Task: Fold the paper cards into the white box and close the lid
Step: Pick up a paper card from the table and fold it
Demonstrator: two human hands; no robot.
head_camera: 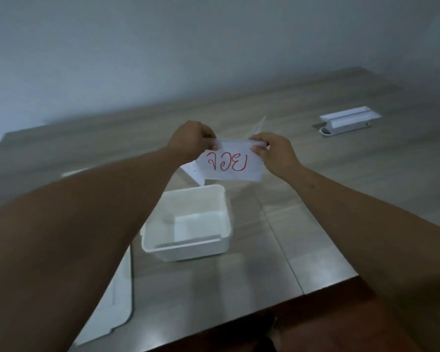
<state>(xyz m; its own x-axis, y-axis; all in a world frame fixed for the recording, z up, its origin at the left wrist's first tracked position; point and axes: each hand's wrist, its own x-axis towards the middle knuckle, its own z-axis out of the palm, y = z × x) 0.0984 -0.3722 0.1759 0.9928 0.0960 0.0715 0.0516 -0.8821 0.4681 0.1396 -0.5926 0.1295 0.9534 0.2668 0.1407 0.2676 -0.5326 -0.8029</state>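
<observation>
The paper card (230,165) hangs in the air, pinched at its top edge by both hands and held above and just beyond the far rim of the white box (188,224). Its long axis runs left to right between the two hands, with red handwritten characters facing the camera. The left hand (191,139) grips the upper left corner, fingers (215,147) pressed onto the paper; the right hand (272,148) grips the upper right corner in the same way. Along the top edge the sheet looks already doubled over, though blur makes the crease hard to read.

The relation that matters is vertical: the box's open mouth lies below and a little nearer the person than the card, so I judge the card needs further folding and then a short drop down and back. Both hands are about equally near.

The card is thin, limp white paper. The box is rigid, smooth white plastic, squarish with rounded corners and a lipped rim, and seems empty. More white paper (192,172) lies on the counter (290,224) behind the box. A flat white piece, probably the lid (112,308), rests at the left, partly hidden by the forearm. The counter is grey woodgrain, glossy. A white cable hatch (348,120) sits far right.
</observation>
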